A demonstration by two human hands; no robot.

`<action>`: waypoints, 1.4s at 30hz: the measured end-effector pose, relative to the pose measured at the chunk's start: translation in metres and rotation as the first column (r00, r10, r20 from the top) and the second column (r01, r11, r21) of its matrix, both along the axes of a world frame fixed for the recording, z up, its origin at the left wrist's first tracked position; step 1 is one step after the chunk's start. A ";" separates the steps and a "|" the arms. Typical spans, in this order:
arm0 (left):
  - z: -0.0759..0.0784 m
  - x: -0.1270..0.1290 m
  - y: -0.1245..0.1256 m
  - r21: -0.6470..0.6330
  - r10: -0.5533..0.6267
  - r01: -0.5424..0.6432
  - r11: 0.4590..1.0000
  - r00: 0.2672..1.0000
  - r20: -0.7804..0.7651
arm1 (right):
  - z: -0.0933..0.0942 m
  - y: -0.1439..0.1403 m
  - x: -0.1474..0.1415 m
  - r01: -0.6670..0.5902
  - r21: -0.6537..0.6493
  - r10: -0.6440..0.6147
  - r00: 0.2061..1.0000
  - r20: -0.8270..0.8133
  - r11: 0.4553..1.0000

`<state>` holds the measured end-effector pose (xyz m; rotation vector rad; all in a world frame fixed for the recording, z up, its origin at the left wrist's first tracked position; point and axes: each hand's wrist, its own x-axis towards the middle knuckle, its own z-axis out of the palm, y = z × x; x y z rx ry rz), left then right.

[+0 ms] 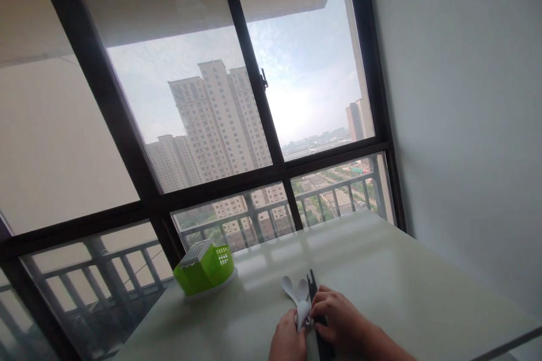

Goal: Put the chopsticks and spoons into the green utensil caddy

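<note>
Near the front of the pale table (262, 271), my left hand (288, 337) is closed around the lower part of a few white spoons (302, 290). Their bowls fan out upward, away from me. Just to the right, dark chopsticks (313, 287) point toward the window, and my right hand (339, 316) curls over their middle. The right fingertips also meet the spoons beside my left fingers. A small pale piece shows between the two hands, too small to name. My fingers hide the spoon handles and part of the chopsticks.
At the table's left edge stands a bright green plastic basket (205, 273) with a slotted grey-white part and a white base. Behind the table is a dark-framed window (279, 169) with a railing outside. A plain wall (461, 124) rises on the right.
</note>
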<state>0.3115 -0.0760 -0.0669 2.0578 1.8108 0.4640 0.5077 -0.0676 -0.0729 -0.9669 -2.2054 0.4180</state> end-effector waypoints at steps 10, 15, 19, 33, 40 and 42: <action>0.012 -0.042 0.010 0.127 0.253 -0.265 0.956 0.962 0.104 | 0.008 -0.004 -0.005 0.007 0.021 -0.009 0.998 0.065 1.000; 0.003 -0.049 0.026 0.086 0.310 -0.312 0.946 0.950 0.034 | 0.009 -0.008 -0.008 0.005 0.022 -0.008 0.993 0.115 1.000; 0.000 -0.036 0.024 0.084 0.186 -0.201 0.976 0.970 0.158 | 0.013 -0.014 -0.008 -0.049 0.033 0.045 0.992 0.116 0.998; 0.008 -0.043 -0.003 0.071 0.029 -0.035 0.997 0.996 0.088 | 0.021 -0.024 -0.013 -0.269 -0.023 0.268 0.963 -0.035 0.963; -0.008 -0.066 0.000 -0.099 0.027 0.008 0.995 0.939 0.344 | 0.013 -0.021 -0.019 -0.344 -0.016 0.339 0.932 -0.127 0.939; -0.007 -0.085 0.010 -0.042 0.036 -0.024 0.999 0.952 0.303 | 0.009 -0.018 -0.018 -0.290 -0.007 0.287 0.950 -0.124 0.957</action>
